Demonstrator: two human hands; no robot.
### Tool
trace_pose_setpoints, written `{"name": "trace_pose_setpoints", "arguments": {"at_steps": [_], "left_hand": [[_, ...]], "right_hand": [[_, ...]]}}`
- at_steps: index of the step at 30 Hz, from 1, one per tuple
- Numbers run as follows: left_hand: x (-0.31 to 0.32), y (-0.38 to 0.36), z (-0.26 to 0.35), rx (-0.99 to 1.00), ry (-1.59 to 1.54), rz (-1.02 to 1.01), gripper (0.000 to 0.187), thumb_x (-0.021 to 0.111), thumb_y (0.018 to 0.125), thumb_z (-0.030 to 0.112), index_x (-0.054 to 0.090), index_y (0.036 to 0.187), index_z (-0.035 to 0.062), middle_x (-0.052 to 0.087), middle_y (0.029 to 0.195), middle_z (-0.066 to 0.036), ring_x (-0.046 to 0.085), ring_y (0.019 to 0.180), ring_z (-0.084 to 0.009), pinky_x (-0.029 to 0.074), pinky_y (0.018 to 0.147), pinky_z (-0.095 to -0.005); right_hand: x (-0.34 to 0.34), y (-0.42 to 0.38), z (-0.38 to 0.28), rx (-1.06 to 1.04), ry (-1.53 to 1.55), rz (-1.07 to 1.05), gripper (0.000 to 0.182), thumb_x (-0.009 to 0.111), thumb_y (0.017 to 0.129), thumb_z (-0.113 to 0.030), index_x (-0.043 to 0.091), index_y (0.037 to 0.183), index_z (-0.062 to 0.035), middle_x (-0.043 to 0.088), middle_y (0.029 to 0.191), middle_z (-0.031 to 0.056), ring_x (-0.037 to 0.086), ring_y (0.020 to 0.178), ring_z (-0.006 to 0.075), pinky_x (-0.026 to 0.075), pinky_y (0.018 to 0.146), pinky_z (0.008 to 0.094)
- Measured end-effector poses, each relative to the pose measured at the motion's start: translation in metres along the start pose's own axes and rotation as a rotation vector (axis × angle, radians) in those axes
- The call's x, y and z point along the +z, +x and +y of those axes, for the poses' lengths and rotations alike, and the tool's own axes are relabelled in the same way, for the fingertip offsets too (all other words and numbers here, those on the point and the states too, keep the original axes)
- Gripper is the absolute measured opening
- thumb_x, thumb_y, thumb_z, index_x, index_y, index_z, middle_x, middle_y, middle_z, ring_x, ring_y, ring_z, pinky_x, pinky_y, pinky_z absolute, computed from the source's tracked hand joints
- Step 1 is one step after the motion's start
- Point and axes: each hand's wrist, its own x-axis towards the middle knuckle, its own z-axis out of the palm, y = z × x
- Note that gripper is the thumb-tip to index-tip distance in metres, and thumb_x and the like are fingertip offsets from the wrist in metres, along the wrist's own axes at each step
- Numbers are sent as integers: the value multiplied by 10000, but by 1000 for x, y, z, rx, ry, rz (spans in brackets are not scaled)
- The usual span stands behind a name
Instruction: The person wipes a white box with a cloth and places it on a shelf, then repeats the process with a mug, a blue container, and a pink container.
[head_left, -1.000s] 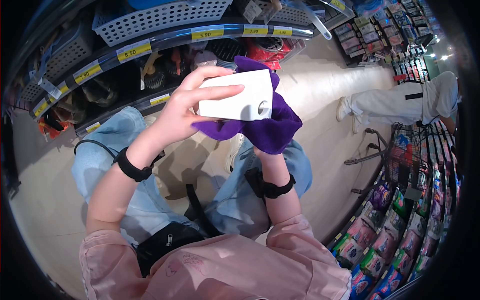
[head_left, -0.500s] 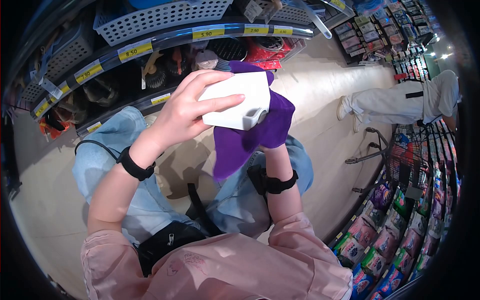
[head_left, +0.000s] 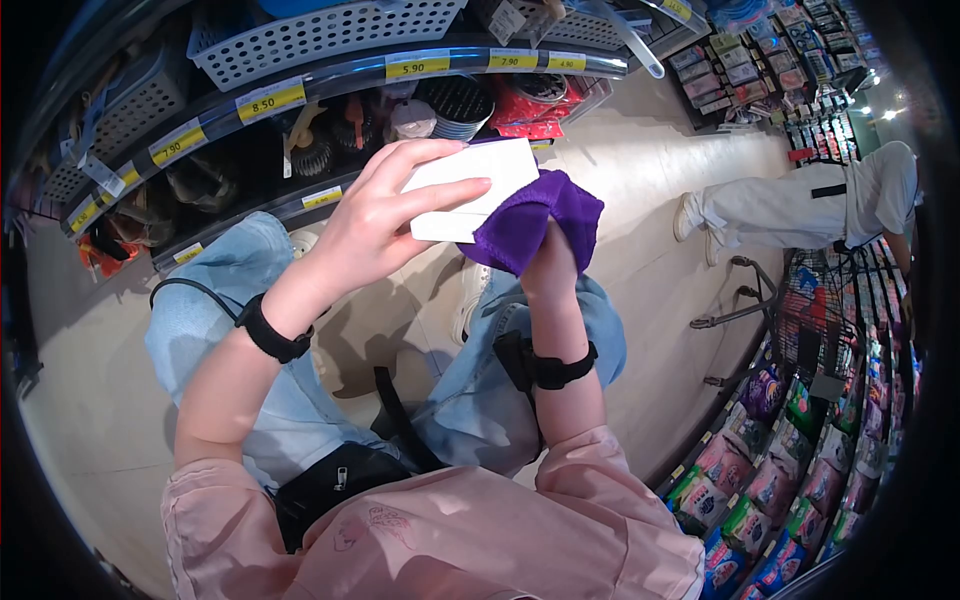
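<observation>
My left hand [head_left: 375, 212] is closed around a white box-shaped object [head_left: 475, 183], with the fingers spread over its near face. A purple cloth [head_left: 540, 215] is bunched in my right hand [head_left: 552, 262] and pressed against the white object's right end. The cloth hides most of the right fingers, and it covers the corner where a notch was visible. Some purple also shows along the object's upper edge. Both hands are held above my knees, in front of the low shelf.
A shelf with yellow price labels [head_left: 270, 101] runs along the top, carrying a white perforated basket [head_left: 325, 45]. Brushes [head_left: 310, 150] lie below. At right stand a person in white trousers [head_left: 780, 205] and a wire shopping cart [head_left: 815, 310]. Packaged goods [head_left: 745, 480] line the right-hand shelves.
My right hand has gathered the hanging cloth and folded it around the right end of the white object. The left hand has barely moved.
</observation>
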Motion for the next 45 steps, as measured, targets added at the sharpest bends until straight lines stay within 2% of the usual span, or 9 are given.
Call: {"name": "trace_pose_setpoints", "arguments": {"at_steps": [2,10,13,16,19,23,28,34,45], "left_hand": [[-2,2,-1,40,70,-3,420,679,639,71,632,1047,159,496,1157,-129,487,1044,-295,398,879,-374],[-6,-1,-2,165,402,20,534,687,608,59,554,1123,99,495,1165,-132,476,1057,-310,388,881,-401],[-3,-4,-11,266,394,45,604,673,593,67,499,1172,71,474,1175,-110,463,1050,-293,390,865,-401],[3,-1,-8,186,160,172,797,746,558,122,381,1265,78,447,1187,-136,453,1067,-304,384,884,-394],[14,-3,-8,-198,-155,237,1102,820,536,213,103,1365,99,421,1166,-175,451,1087,-287,387,899,-360],[13,5,-8,-361,-420,336,1159,829,544,219,23,1370,106,422,1123,-129,466,1072,-234,388,905,-344],[6,3,-8,-254,-401,307,1149,831,536,174,46,1374,124,426,1117,-110,465,1066,-226,376,918,-333],[11,-8,-5,-144,-369,153,1031,798,534,114,185,1362,126,450,1193,-105,450,1118,-236,356,946,-333],[-2,1,-7,-297,-171,-67,876,591,641,-20,126,1371,108,311,1320,-157,387,1186,-290,325,978,-349]], "right_hand": [[3,-3,-7,-1,1,-9,369,269,903,-168,411,1187,20,499,1155,145,508,1063,223,419,900,340],[20,5,-22,-34,13,-108,302,622,742,-42,520,1022,10,570,910,53,547,806,91,459,669,213],[16,5,-14,-12,71,-81,246,543,784,-43,515,1018,28,575,916,80,572,824,135,480,706,258],[21,8,-18,-40,48,-43,246,478,809,-69,513,1022,49,579,941,111,591,838,188,503,721,304],[26,11,-24,104,298,10,271,471,827,-93,506,1056,48,582,982,121,597,860,207,499,745,326],[23,13,-12,50,233,-10,253,458,847,-87,503,1058,47,584,960,102,593,850,178,489,745,303],[15,9,-22,17,-49,-312,168,488,823,-47,495,978,17,548,926,64,553,859,156,470,766,305],[19,5,-15,183,350,153,329,408,880,-263,463,1096,-21,536,1053,105,542,971,208,441,842,348],[10,0,-15,-9,409,25,342,420,855,-193,450,1118,23,536,1088,133,532,1006,252,422,871,385]]}}
